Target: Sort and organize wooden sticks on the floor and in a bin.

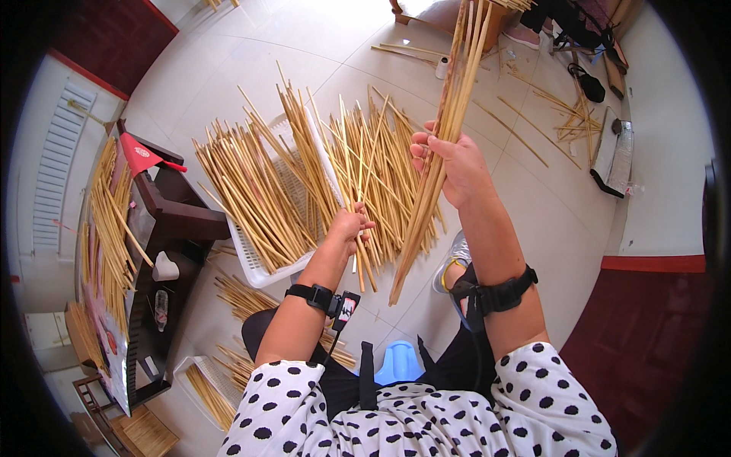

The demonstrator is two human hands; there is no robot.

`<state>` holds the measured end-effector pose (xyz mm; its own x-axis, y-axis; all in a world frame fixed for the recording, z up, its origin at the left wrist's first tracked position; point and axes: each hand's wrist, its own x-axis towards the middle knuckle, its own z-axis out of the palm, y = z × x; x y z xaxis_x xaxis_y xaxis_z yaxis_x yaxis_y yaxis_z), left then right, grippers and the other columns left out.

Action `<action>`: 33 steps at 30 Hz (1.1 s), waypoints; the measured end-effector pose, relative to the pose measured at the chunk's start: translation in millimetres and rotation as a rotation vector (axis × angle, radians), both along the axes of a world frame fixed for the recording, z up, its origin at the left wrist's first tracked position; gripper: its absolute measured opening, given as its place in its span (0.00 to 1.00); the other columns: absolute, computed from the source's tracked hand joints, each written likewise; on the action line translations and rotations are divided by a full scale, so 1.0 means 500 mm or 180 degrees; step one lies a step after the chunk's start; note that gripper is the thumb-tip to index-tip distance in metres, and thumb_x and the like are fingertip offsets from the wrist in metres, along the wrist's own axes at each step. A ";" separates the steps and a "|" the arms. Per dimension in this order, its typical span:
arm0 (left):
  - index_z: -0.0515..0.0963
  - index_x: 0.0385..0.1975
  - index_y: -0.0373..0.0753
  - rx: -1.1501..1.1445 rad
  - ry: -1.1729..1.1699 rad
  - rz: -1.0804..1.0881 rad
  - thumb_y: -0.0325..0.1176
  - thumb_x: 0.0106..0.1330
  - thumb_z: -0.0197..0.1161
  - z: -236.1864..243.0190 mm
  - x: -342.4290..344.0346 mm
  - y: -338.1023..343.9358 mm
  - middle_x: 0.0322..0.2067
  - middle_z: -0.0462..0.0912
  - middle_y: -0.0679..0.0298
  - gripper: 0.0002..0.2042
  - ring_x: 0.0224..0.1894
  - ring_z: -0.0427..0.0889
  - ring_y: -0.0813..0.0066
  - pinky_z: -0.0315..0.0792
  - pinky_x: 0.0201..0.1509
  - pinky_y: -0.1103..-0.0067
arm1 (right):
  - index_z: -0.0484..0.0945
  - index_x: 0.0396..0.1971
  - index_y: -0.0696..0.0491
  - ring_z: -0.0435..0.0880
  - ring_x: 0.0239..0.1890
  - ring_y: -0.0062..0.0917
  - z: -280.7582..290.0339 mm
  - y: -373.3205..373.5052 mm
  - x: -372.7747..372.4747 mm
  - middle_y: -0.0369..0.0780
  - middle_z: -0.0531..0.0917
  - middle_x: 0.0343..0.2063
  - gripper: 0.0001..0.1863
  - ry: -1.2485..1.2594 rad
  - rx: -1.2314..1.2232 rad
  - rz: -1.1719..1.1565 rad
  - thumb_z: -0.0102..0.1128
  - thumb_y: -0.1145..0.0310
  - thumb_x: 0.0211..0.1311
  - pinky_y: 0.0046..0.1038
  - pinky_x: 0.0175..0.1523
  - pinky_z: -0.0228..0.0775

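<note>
1 bundle of slender wooden sticks (459, 84) is gripped, tilted, in the closed right hand (453, 164). The left hand (352, 227) is curled at the loose stick pile (392, 183); whether any stick is pinched cannot be told. The handling is judged only partly done: many sticks are left ungathered there, and more are held in the white slatted basket (264, 279).
</note>
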<state>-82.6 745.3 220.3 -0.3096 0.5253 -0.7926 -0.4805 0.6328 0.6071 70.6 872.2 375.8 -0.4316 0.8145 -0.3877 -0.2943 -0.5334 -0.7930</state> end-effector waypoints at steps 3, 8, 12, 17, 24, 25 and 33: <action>0.67 0.48 0.40 0.0073 0.0067 0.0094 0.21 0.57 0.47 -0.017 -0.003 0.013 0.34 0.70 0.68 0.18 0.32 0.77 0.73 0.70 0.24 0.77 | 0.63 0.44 0.56 0.77 0.32 0.22 0.000 0.002 0.003 0.41 0.75 0.34 0.12 0.0006 0.0005 -0.0029 0.44 0.78 0.59 0.24 0.33 0.72; 0.66 0.51 0.40 0.0493 -0.0084 0.0246 0.23 0.61 0.46 -0.011 -0.024 0.020 0.33 0.73 0.63 0.17 0.32 0.78 0.72 0.75 0.28 0.74 | 0.63 0.44 0.57 0.77 0.31 0.23 0.001 0.001 0.001 0.42 0.75 0.34 0.12 0.0069 0.0044 -0.0017 0.44 0.78 0.59 0.24 0.33 0.72; 0.65 0.52 0.41 0.0774 0.0069 0.0354 0.28 0.65 0.45 -0.001 -0.033 0.026 0.33 0.76 0.58 0.15 0.33 0.78 0.72 0.75 0.28 0.75 | 0.63 0.44 0.57 0.77 0.31 0.23 0.007 0.005 0.011 0.42 0.75 0.34 0.12 0.0150 0.0078 -0.0052 0.44 0.78 0.59 0.24 0.33 0.72; 0.64 0.51 0.42 0.1267 -0.0344 0.0323 0.36 0.67 0.48 0.136 -0.026 -0.003 0.21 0.73 0.65 0.14 0.16 0.70 0.83 0.63 0.17 0.87 | 0.63 0.44 0.57 0.77 0.31 0.23 0.006 -0.002 -0.005 0.43 0.75 0.34 0.12 0.0137 0.0029 0.0022 0.44 0.79 0.59 0.24 0.32 0.72; 0.63 0.51 0.39 0.2048 -0.0766 0.0176 0.42 0.70 0.40 0.252 -0.016 -0.063 0.16 0.70 0.66 0.17 0.11 0.62 0.86 0.58 0.13 0.89 | 0.64 0.43 0.57 0.77 0.32 0.23 -0.003 -0.027 -0.035 0.43 0.75 0.33 0.11 0.0230 -0.0028 0.0329 0.45 0.79 0.59 0.24 0.33 0.73; 0.62 0.52 0.38 0.2006 -0.0735 0.0198 0.42 0.70 0.40 0.263 -0.011 -0.069 0.17 0.71 0.65 0.17 0.10 0.61 0.85 0.57 0.14 0.89 | 0.64 0.43 0.57 0.77 0.32 0.23 -0.005 -0.031 -0.038 0.43 0.75 0.33 0.11 0.0328 -0.0094 0.0443 0.45 0.78 0.60 0.24 0.33 0.73; 0.57 0.56 0.37 0.1994 -0.1149 0.0256 0.33 0.68 0.44 0.288 -0.011 -0.108 0.34 0.79 0.49 0.18 0.27 0.82 0.68 0.78 0.26 0.81 | 0.64 0.46 0.58 0.77 0.34 0.23 -0.032 -0.045 -0.060 0.42 0.76 0.35 0.14 0.0338 -0.0325 0.0783 0.49 0.75 0.60 0.26 0.38 0.76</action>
